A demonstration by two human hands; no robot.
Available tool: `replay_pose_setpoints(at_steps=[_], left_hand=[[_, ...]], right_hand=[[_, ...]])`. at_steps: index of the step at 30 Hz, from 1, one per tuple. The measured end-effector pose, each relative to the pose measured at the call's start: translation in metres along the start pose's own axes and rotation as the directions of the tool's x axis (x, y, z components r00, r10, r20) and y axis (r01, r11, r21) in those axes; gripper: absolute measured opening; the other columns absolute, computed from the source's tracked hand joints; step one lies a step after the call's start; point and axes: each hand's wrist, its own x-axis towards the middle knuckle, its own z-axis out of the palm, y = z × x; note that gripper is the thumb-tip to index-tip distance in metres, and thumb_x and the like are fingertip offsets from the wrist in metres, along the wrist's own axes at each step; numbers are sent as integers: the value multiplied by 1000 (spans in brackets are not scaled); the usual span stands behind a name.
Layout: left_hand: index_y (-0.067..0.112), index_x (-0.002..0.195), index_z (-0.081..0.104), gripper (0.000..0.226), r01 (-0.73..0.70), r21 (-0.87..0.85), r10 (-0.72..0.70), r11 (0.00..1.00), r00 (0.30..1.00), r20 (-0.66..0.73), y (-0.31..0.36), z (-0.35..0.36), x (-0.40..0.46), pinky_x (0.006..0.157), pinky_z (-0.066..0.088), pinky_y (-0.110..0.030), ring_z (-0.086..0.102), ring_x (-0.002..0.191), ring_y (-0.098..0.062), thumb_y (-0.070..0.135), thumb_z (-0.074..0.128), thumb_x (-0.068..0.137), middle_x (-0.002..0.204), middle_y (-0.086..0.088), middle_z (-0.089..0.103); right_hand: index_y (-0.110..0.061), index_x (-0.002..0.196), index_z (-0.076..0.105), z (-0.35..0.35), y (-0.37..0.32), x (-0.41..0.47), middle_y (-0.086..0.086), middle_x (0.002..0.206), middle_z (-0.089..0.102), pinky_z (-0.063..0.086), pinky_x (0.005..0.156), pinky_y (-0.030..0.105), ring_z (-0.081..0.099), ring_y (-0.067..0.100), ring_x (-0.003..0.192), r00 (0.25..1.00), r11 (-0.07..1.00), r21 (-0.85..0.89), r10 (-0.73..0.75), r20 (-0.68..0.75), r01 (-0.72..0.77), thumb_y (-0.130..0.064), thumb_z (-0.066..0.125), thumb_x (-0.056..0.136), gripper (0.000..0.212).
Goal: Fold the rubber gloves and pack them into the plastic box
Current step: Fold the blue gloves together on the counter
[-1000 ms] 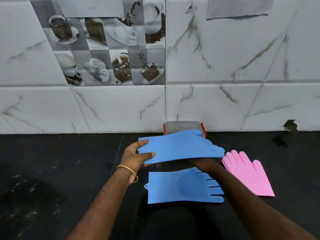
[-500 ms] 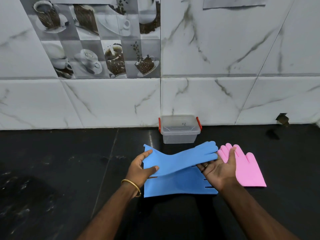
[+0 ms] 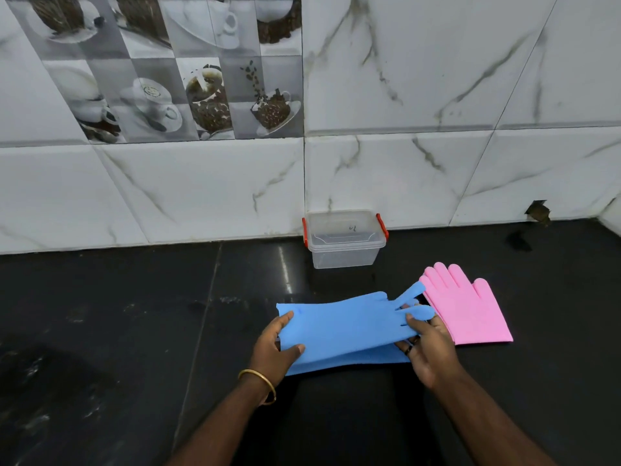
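Left hand pinches the cuff and right hand the fingers of a limp blue rubber glove, stretched over its mate; soft, likely floppy, best gripped at both ends.

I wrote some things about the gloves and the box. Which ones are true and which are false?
1. Both hands hold a blue glove. True: the left hand grips its cuff end, the right hand its finger end; the top blue glove lies over a second blue glove.
2. The pink gloves are inside the box. False: the pink gloves lie on the black counter.
3. The plastic box stands by the wall. True.
4. The box has blue clips. False: they are red.
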Motion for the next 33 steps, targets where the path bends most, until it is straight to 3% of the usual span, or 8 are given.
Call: replay_pose_setpoints(at_steps=[4,7,10,18,27,33], left_hand=[[17,140,47,67,42,86,-43,995,999,6,-4,9,-2,107,41,-31,47,127,-20,-1,72,80,141,-1,41],[13,141,46,68,38,178,-37,983,999,-7,-6,14,1,113,34,-34,42,132,-23,-2,72,80,145,-7,40],[12,141,46,68,61,253,-58,965,998,-20,-7,18,4,111,30,-24,39,135,-20,0,73,79,147,-7,38],[15,139,47,67,131,304,-102,944,989,-107,-12,31,13,110,27,-23,36,138,-20,2,69,77,150,-6,33],[16,137,47,67,142,302,-98,943,983,-157,-17,33,14,99,36,-21,45,124,-18,5,69,75,144,-2,34],[17,136,46,67,128,312,-82,942,984,-157,-21,32,16,98,37,-22,44,115,-13,8,71,74,142,-1,35]], right_hand=[[-17,116,65,-13,0,0,7,106,75,58,78,44,70,27,100,1000,999,-54,1,5,-1,-2,53,96,28],[-15,114,63,-20,-1,1,9,106,71,57,74,41,68,26,95,1000,991,-131,-11,19,13,1,52,95,26],[-14,112,61,-28,-3,4,9,107,69,58,71,39,68,27,95,1000,975,-220,-5,25,11,2,53,95,25],[-15,118,56,-51,0,12,7,114,66,58,73,35,67,24,102,996,951,-308,11,92,18,5,64,88,37],[-20,132,44,-57,-1,13,0,124,57,57,82,37,61,14,106,988,933,-346,-51,144,99,5,69,85,59],[-26,129,47,-61,2,18,2,126,57,56,89,42,59,21,114,981,913,-383,-73,182,139,4,70,84,59]])
